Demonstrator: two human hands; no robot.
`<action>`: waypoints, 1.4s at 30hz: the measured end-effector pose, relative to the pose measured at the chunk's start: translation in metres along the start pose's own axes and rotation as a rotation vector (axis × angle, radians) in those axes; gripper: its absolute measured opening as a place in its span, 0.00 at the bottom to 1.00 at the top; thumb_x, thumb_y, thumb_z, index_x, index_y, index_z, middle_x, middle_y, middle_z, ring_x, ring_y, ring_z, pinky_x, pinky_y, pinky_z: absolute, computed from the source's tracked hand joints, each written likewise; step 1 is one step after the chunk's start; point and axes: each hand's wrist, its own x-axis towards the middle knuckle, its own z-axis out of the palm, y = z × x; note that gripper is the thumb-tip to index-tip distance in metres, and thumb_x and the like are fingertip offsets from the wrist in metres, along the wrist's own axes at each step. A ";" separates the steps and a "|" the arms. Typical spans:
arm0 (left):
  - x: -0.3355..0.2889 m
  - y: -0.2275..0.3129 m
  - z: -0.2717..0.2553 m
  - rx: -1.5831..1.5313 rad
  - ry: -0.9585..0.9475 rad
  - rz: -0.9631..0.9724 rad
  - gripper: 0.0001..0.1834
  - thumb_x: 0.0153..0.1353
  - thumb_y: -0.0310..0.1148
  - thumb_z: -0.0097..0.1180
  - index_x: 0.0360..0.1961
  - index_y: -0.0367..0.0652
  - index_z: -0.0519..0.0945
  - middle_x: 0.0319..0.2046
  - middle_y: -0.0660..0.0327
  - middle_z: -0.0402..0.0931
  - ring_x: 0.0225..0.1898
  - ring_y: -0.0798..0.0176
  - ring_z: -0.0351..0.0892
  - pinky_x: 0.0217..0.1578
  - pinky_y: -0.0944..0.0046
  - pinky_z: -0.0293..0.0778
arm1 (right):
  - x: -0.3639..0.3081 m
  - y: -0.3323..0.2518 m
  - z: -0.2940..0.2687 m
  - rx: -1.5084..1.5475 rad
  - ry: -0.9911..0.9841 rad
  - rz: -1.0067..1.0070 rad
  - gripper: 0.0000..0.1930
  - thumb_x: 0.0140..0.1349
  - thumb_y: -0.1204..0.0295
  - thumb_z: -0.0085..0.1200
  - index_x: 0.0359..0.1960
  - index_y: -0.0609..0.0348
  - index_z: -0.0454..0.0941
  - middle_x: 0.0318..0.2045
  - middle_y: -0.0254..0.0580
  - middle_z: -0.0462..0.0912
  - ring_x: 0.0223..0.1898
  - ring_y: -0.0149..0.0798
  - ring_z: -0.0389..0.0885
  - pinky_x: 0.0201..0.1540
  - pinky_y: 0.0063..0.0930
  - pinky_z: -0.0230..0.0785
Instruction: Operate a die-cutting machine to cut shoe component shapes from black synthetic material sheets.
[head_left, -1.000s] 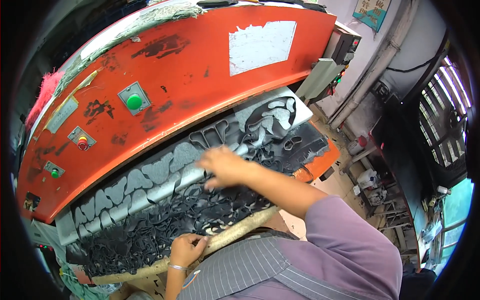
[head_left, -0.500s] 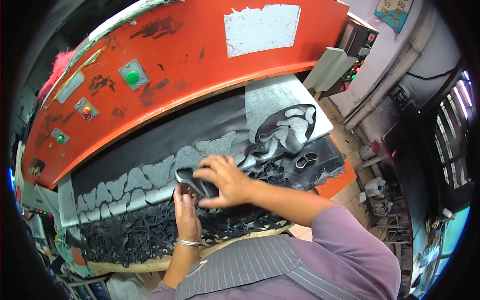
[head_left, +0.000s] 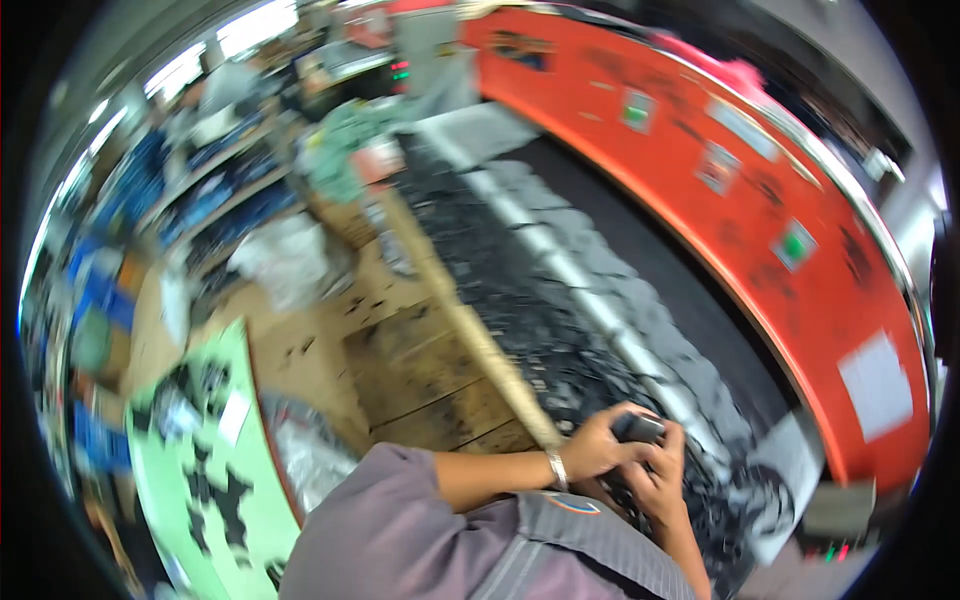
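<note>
My left hand (head_left: 592, 446), with a silver bangle at its wrist, has its fingers wrapped round a small dark, round-edged bundle (head_left: 638, 428). It looks like a stack of cut black pieces, but blur hides the detail. From the other side my right hand (head_left: 660, 472) closes on the same bundle, its fingers meeting the left ones. Both hands are close to my body, above the near end of a heap of black offcut scraps (head_left: 500, 290). Beyond the scraps runs a black sheet (head_left: 650, 250) with rows of grey cut-out gaps along its edge.
An orange-red press beam (head_left: 640, 170) with green buttons spans the sheet's far side. Leftward, a pale green table (head_left: 215, 480) carries several black pieces. White plastic bags (head_left: 285, 262) sit on the floor before shelves of blue goods (head_left: 215, 190). A yellowish board edge (head_left: 470, 330) borders the scraps.
My view has swung left, bringing the shelves and green table in. My hands have come off the work surface with the dark bundle; the metal-rimmed cutting die seen between them earlier no longer shows.
</note>
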 end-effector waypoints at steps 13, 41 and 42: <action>-0.114 0.021 -0.071 -0.318 0.573 0.361 0.27 0.70 0.56 0.39 0.46 0.42 0.77 0.41 0.65 0.76 0.43 0.71 0.73 0.48 0.67 0.70 | 0.048 -0.097 0.088 0.275 -0.298 -0.223 0.12 0.62 0.74 0.45 0.42 0.69 0.76 0.46 0.46 0.71 0.48 0.42 0.70 0.53 0.31 0.61; -0.550 0.004 -0.264 0.748 2.199 -0.422 0.22 0.58 0.47 0.59 0.38 0.36 0.74 0.34 0.42 0.78 0.38 0.39 0.79 0.41 0.46 0.72 | 0.106 0.008 -0.017 -1.017 -0.454 -0.297 0.20 0.60 0.62 0.58 0.42 0.70 0.80 0.48 0.71 0.76 0.50 0.61 0.75 0.51 0.50 0.69; -0.569 0.026 -0.264 0.826 2.200 -0.553 0.20 0.54 0.46 0.63 0.35 0.39 0.76 0.31 0.46 0.78 0.36 0.44 0.79 0.38 0.50 0.73 | 0.103 0.007 -0.021 -0.994 -0.423 -0.278 0.20 0.60 0.61 0.59 0.42 0.70 0.80 0.48 0.70 0.76 0.50 0.61 0.75 0.51 0.50 0.69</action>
